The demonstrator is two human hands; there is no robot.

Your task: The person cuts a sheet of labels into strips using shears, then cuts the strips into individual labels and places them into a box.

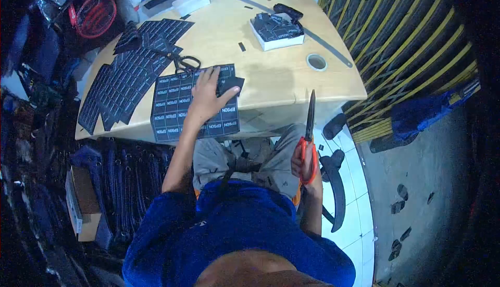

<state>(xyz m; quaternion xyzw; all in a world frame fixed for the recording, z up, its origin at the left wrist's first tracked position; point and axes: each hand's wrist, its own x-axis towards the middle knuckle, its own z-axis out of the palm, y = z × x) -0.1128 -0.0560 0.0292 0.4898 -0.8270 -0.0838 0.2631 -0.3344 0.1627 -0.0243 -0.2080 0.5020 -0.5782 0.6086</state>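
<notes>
Flat on a black sheet (pixel 171 111) printed with rows of white EPSON labels lies my left hand (pixel 207 95), its fingers spread. The thumb rests over a small plain black piece (pixel 235 82) at the sheet's right edge. My right hand (pixel 299 165) grips a pair of scissors (pixel 311 123) by the orange handles, beyond the table's front edge. Their dark blades are together and point away from me. Just past the sheet is another pair of scissors (pixel 186 64) with black handles, beside more printed black sheets (pixel 133 71).
On the wooden table (pixel 271 84) are a roll of tape (pixel 316 62), a long metal ruler (pixel 328 48) and a white box (pixel 281 41) heaped with cut black labels. Yellow-striped shutter slats (pixel 385 42) stand at the right. Dark bags or straps (pixel 130 183) hang at the left.
</notes>
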